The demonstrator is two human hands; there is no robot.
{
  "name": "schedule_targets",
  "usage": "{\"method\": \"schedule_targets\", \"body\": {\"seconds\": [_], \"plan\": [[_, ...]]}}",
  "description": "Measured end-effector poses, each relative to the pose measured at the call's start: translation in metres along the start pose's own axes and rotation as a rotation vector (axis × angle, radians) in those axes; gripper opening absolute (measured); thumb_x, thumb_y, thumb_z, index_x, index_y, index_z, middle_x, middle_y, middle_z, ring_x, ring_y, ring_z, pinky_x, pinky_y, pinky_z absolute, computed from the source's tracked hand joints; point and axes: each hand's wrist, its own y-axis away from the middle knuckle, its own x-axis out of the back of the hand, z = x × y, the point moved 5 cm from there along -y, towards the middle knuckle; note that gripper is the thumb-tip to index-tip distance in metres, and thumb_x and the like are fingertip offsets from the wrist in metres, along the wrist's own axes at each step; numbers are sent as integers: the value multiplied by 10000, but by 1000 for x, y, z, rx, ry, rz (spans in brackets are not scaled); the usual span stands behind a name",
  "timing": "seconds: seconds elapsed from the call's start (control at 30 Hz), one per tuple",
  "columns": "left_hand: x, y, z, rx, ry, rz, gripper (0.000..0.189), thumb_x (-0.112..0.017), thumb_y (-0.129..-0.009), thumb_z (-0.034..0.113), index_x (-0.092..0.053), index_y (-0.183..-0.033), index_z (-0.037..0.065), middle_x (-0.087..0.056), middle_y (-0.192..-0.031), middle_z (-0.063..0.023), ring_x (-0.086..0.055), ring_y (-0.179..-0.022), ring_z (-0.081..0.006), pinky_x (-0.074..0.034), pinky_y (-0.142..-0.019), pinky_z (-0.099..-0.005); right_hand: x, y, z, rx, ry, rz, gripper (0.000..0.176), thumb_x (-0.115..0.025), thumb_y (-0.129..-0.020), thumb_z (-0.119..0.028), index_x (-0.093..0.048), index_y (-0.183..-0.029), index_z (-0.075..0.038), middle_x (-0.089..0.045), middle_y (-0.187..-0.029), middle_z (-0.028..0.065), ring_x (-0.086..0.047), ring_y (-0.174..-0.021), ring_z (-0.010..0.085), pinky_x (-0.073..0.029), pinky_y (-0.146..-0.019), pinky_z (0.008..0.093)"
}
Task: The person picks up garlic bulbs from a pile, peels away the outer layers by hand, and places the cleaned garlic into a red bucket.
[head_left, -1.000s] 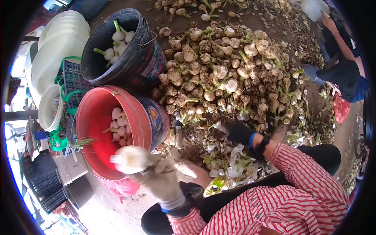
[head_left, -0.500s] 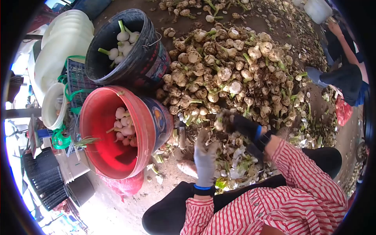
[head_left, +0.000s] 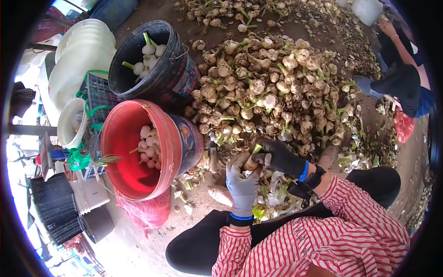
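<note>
My left hand (head_left: 241, 187), in a light grey glove, is closed around a garlic bulb (head_left: 250, 164) whose cut green stem points up. The dark-gloved fingers of my right hand (head_left: 279, 159) grip the same bulb from the right side. Glove fingers hide part of it. Just beyond both hands lies a big heap of soil-covered garlic bulbs (head_left: 258, 87). Peeled skins and leaf scraps (head_left: 277, 189) are strewn below my hands.
A red bucket (head_left: 117, 124) with peeled bulbs tilts toward the left, beside a black bucket (head_left: 120, 51) holding more white bulbs. A pink mesh sack (head_left: 147, 214) lies under the red bucket. Crates and pale tubs stand far left. Another person's leg (head_left: 397, 87) is at right.
My right hand has moved slightly down to meet my left hand, bringing the bulb between them. The left fingers have closed on it. The view has shifted slightly.
</note>
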Motion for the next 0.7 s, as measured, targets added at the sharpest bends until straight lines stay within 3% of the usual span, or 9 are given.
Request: {"method": "schedule_targets", "body": {"seconds": [0.13,0.2,0.23,0.3,0.43,0.53,0.63,0.7], "plan": [[0,3,-1,126,45,-76,426,-744,-605,31,-598,-1005,19,-560,-1012,-103,-542,-944,-207,-429,-843,-295,3,4,19,130,-117,60,271,-604,-824,-228,-554,-1004,-31,-580,-790,76,-545,-719,152,-461,-653,295],[0,3,3,74,62,-64,426,-751,-602,46,-598,-998,13,-570,-986,-101,-554,-912,-203,-437,-825,-292,0,6,30,-243,-286,-84,321,-605,-821,-237,-541,-1049,-20,-591,-790,90,-552,-717,159,-469,-659,300],[0,3,3,72,63,-64,426,-751,-602,46,-598,-998,13,-570,-986,-101,-554,-912,-203,-437,-825,-292,-1,7,27,-241,-285,-83,321,-605,-821,-237,-541,-1049,-20,-591,-790,90,-552,-717,159,-469,-659,300],[-1,4,9,-22,-5,-72,421,-751,-601,40,-597,-991,4,-573,-972,-100,-559,-890,-192,-441,-813,-287,0,5,4,114,81,-5,381,-611,-819,-262,-523,-1101,-22,-586,-773,84,-550,-707,149,-471,-663,290],[-3,8,3,44,2,-77,412,-752,-596,41,-599,-976,-2,-576,-953,-86,-565,-866,-185,-448,-792,-276,3,6,16,157,142,71,330,-608,-819,-243,-535,-1049,-18,-568,-763,71,-538,-702,135,-459,-651,277],[-5,13,-5,110,86,-90,413,-764,-604,58,-598,-979,7,-577,-968,-76,-568,-850,-173,-450,-778,-264,2,8,13,190,-10,-102,302,-598,-819,-201,-532,-1042,-8,-559,-789,75,-527,-709,131,-451,-646,278],[-5,14,-12,268,222,-137,424,-734,-661,56,-567,-1049,20,-577,-1002,-75,-570,-845,-167,-462,-763,-270,8,16,10,51,-99,-82,291,-587,-816,-169,-529,-1049,-3,-566,-817,61,-518,-711,123,-447,-636,278],[-12,21,-21,575,906,-194,421,-674,-764,185,-518,-1122,28,-584,-1010,-93,-568,-830,-178,-472,-703,-274,12,21,1,18,-81,-196,318,-580,-808,-135,-522,-1091,-2,-576,-839,51,-521,-730,123,-449,-641,274]]}}
